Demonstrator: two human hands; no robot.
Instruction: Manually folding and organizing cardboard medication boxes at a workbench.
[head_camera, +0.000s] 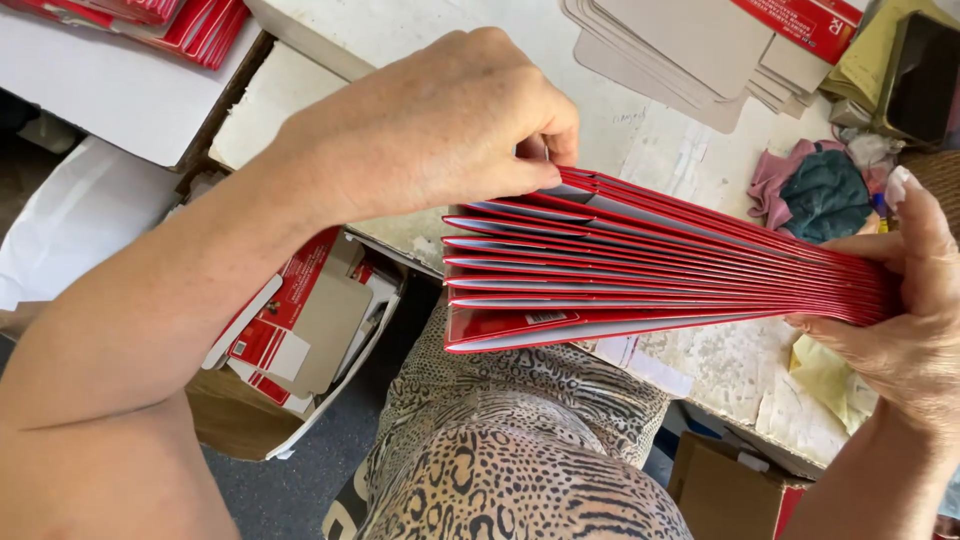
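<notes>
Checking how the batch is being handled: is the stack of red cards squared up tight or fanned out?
Fanned out. The red cards spread apart at the left hand and pinch together at the right hand.

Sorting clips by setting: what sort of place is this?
Probably a small packaging or card-assembly workbench: both hands fan a stack of red folded cards, grey cardboard blanks lie on the worn table, and a box of offcuts stands below.

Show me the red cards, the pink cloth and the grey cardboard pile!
fanned stack of red folded cards (640, 275), head view, middle of the fan.
crumpled pink cloth (775, 180), head view, left fold.
pile of flat grey cardboard sheets (690, 40), head view, top sheet.
</notes>
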